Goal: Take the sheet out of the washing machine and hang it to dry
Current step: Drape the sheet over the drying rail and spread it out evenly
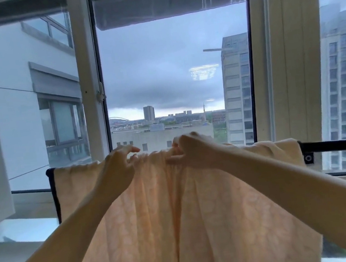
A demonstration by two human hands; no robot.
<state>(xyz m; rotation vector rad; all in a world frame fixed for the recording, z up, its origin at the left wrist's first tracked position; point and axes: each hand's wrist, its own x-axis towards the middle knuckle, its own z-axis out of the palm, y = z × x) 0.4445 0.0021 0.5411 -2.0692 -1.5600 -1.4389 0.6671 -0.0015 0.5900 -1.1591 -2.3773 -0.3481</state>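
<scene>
A pale peach patterned sheet (177, 212) hangs draped over the black top bar of a drying rack (337, 145) in front of the window. Both my hands are at the sheet's top fold on the bar, close together near the middle. My left hand (119, 165) sits at the fold with curled fingers, the fingertips lifted just above the fabric. My right hand (193, 150) pinches a bunched gather of the sheet at the bar. The sheet covers most of the bar; its lower part runs out of view.
A tall window (178, 76) stands right behind the rack, with white frames (289, 63) on both sides. The rack's black left post (55, 198) runs down beside the sheet. A sill or ledge (17, 230) lies at the lower left.
</scene>
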